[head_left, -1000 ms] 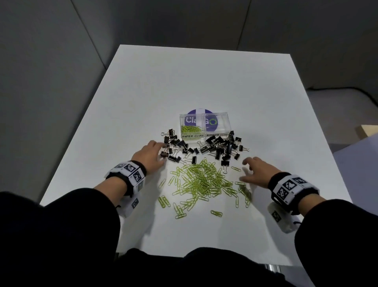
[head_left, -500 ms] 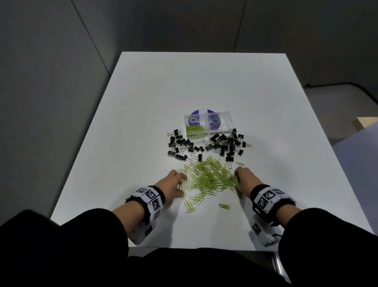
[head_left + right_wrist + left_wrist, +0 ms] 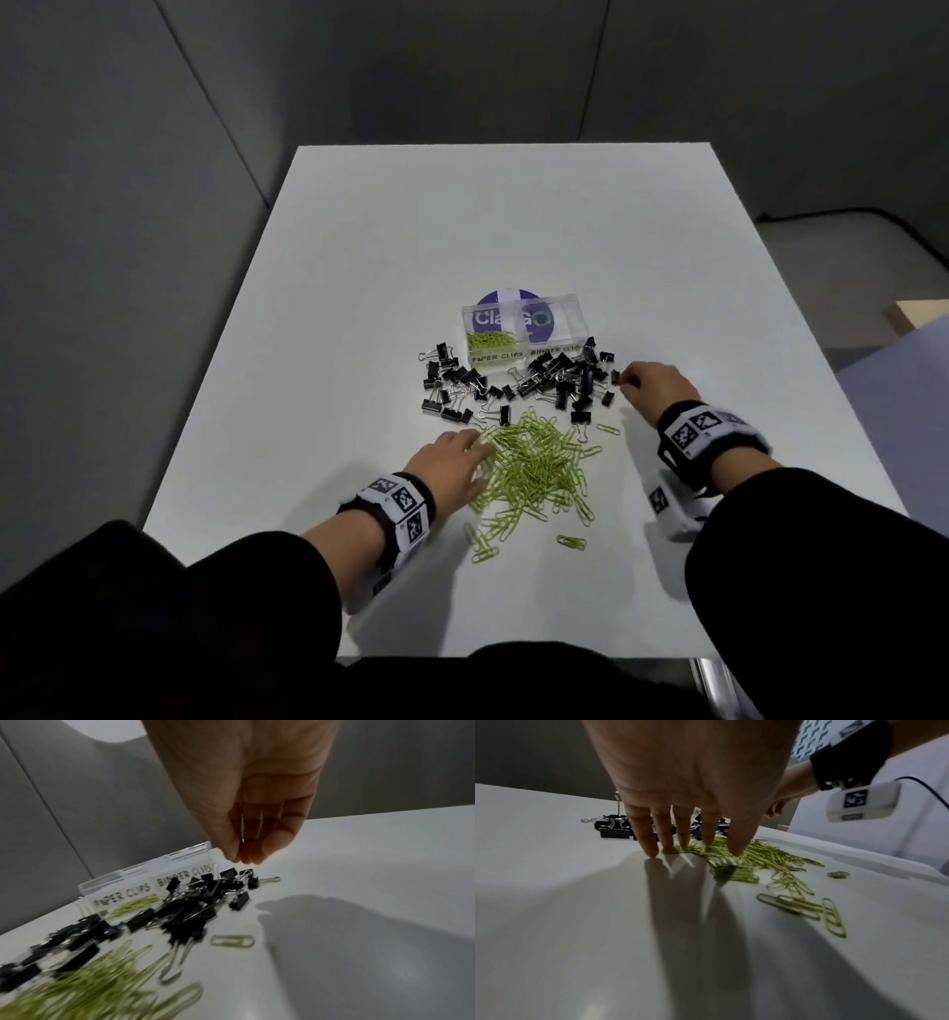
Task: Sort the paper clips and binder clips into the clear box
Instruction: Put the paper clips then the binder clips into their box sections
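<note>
A clear two-part box (image 3: pixel 521 304) labelled PAPER CLIPS and BINDER CLIPS (image 3: pixel 144 876) holds a few green paper clips (image 3: pixel 490 339) in its left part. Black binder clips (image 3: pixel 554 377) (image 3: pixel 195 908) lie scattered in front of it. Nearer me spreads a pile of green paper clips (image 3: pixel 539 462) (image 3: pixel 765 856). My left hand (image 3: pixel 462 462) (image 3: pixel 682 833) has straight fingers touching the table and the pile's left edge. My right hand (image 3: pixel 644 383) (image 3: pixel 246 850) hovers at the right end of the binder clips. Its fingertips are bunched, and a thin silvery wire shows between them.
The white table (image 3: pixel 462 231) stretches far behind the box, with grey walls around it. A lone paper clip (image 3: pixel 608 428) (image 3: pixel 232 940) lies right of the pile, and a few strays (image 3: pixel 571 541) lie near the front edge.
My right hand has left the right edge of the paper clip pile and moved up to the binder clips, fingers now bunched. My left hand stays at the pile's left edge.
</note>
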Motion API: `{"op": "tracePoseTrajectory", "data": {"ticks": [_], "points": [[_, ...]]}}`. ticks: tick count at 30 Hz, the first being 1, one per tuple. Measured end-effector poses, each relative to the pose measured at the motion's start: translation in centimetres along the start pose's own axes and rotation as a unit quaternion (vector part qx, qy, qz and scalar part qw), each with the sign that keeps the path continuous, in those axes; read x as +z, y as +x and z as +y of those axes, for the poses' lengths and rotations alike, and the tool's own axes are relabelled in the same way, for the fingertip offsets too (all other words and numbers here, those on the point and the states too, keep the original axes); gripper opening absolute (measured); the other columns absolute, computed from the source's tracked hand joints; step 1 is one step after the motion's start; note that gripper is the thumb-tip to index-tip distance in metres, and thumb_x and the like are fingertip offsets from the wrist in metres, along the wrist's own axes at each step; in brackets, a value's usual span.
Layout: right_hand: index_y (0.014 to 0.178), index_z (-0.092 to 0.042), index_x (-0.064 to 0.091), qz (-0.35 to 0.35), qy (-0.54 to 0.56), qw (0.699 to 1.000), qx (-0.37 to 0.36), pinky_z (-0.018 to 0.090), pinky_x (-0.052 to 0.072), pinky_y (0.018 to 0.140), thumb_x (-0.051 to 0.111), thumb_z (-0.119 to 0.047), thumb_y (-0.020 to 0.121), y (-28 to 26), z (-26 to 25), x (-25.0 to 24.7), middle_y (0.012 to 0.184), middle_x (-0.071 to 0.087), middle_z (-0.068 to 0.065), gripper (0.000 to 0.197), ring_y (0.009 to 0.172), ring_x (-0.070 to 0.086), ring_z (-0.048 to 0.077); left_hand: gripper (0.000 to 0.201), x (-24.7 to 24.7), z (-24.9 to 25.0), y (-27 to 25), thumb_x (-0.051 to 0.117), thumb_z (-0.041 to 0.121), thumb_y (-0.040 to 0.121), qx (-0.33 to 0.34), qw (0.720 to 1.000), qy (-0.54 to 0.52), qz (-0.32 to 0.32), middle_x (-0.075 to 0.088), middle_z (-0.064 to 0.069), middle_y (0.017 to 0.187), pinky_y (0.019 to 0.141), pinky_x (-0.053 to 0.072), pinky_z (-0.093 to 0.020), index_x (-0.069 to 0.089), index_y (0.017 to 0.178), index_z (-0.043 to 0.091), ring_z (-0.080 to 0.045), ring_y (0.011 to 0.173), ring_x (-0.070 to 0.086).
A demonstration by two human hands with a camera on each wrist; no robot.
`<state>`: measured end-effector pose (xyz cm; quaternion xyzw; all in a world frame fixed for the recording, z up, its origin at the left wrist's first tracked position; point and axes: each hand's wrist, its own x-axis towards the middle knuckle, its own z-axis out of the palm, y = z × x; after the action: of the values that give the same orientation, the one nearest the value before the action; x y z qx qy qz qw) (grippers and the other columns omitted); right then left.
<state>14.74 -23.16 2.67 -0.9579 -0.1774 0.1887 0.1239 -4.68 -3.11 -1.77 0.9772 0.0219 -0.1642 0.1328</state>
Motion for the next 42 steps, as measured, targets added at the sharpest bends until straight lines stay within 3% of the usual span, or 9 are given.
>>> {"op": "tracePoseTrajectory", "data": {"ticks": [6, 9, 13, 18, 23, 31, 35, 38, 42], "points": [[0.112, -0.009, 0.065, -0.039, -0.026, 0.997, -0.055, 0.037, 0.047, 0.087, 0.048, -0.014, 0.093, 4.9, -0.5, 0.0, 0.116, 0.063, 0.018, 0.027, 0.107, 0.059, 0.033, 0.039, 0.2, 1.6, 1.0, 0.049, 0.030, 0.093, 0.042, 0.997, -0.061, -0.010, 0.040, -0.001, 0.140, 0.103, 0.041, -0.030, 0.048, 0.131, 0.020, -0.017, 0.125, 0.041], [0.114, -0.011, 0.064, -0.059, -0.020, 0.995, -0.075, 0.035, 0.047, 0.086, 0.049, -0.012, 0.092, 6.5, -0.7, 0.5, 0.117, 0.063, 0.018, 0.027, 0.107, 0.059, 0.032, 0.058, 0.1, 2.0, 1.6, 0.056, 0.043, 0.087, 0.016, 0.998, -0.057, -0.007, 0.036, -0.002, 0.142, 0.102, 0.044, -0.031, 0.037, 0.138, 0.024, -0.017, 0.123, 0.043], [0.105, -0.012, 0.066, -0.062, -0.011, 0.994, -0.086, 0.034, 0.048, 0.081, 0.055, -0.013, 0.087, 7.5, -1.1, 0.9, 0.112, 0.064, 0.018, 0.021, 0.102, 0.061, 0.033, 0.083, 0.2, 2.7, 2.0, 0.063, 0.056, 0.075, 0.007, 0.999, 0.009, -0.052, 0.026, -0.002, 0.148, 0.109, 0.036, -0.038, 0.023, 0.144, 0.032, -0.020, 0.132, 0.032], [0.103, -0.012, 0.063, -0.049, -0.025, 0.996, -0.077, 0.030, 0.041, 0.073, 0.055, -0.013, 0.085, 7.3, -1.1, 1.4, 0.110, 0.062, 0.016, 0.020, 0.100, 0.060, 0.032, 0.061, -0.6, 3.3, 2.7, 0.065, 0.042, 0.080, 0.012, 0.998, -0.023, -0.055, 0.037, -0.004, 0.135, 0.095, 0.045, -0.033, 0.039, 0.133, 0.027, -0.019, 0.122, 0.038], [0.105, -0.011, 0.061, -0.050, -0.044, 0.995, -0.077, 0.030, 0.040, 0.072, 0.052, -0.013, 0.087, 7.1, -1.3, 1.8, 0.110, 0.063, 0.015, 0.020, 0.102, 0.059, 0.032, 0.047, -1.3, 2.9, 3.4, 0.061, 0.027, 0.087, 0.002, 0.995, -0.044, -0.085, 0.041, -0.007, 0.131, 0.093, 0.048, -0.036, 0.044, 0.130, 0.018, -0.022, 0.114, 0.047], [0.100, -0.007, 0.062, -0.055, -0.028, 0.996, -0.068, 0.033, 0.044, 0.077, 0.054, -0.014, 0.089, 6.8, -1.4, 1.5, 0.109, 0.064, 0.015, 0.016, 0.101, 0.058, 0.031, 0.046, -1.6, 2.7, 4.0, 0.058, 0.021, 0.090, 0.001, 0.994, -0.055, -0.096, 0.044, -0.006, 0.130, 0.090, 0.048, -0.029, 0.044, 0.133, 0.013, -0.022, 0.110, 0.054], [0.095, -0.007, 0.063, -0.035, -0.012, 0.996, -0.075, 0.030, 0.040, 0.073, 0.058, -0.017, 0.089, 6.3, -1.4, 0.5, 0.105, 0.065, 0.014, 0.013, 0.098, 0.059, 0.030, 0.045, -1.7, 2.7, 4.1, 0.057, 0.021, 0.090, 0.007, 0.994, -0.055, -0.097, 0.044, -0.006, 0.130, 0.088, 0.048, -0.029, 0.043, 0.132, 0.014, -0.021, 0.109, 0.054], [0.096, -0.009, 0.063, -0.020, 0.001, 0.996, -0.082, 0.030, 0.042, 0.074, 0.058, -0.021, 0.089, 5.7, -1.6, -0.6, 0.103, 0.065, 0.010, 0.014, 0.093, 0.061, 0.028, 0.045, -1.7, 2.7, 4.1, 0.058, 0.020, 0.090, 0.009, 0.994, -0.054, -0.093, 0.044, -0.006, 0.131, 0.089, 0.048, -0.028, 0.044, 0.132, 0.014, -0.022, 0.110, 0.054], [0.098, -0.012, 0.062, 0.009, 0.028, 0.994, -0.106, 0.028, 0.038, 0.072, 0.057, -0.024, 0.090, 3.1, -1.7, -1.4, 0.095, 0.055, 0.001, 0.016, 0.085, 0.051, 0.019, 0.044, -1.9, 2.6, 4.0, 0.058, 0.019, 0.090, 0.011, 0.995, -0.049, -0.090, 0.045, -0.006, 0.131, 0.092, 0.048, -0.031, 0.045, 0.132, 0.014, -0.022, 0.112, 0.053]]}}
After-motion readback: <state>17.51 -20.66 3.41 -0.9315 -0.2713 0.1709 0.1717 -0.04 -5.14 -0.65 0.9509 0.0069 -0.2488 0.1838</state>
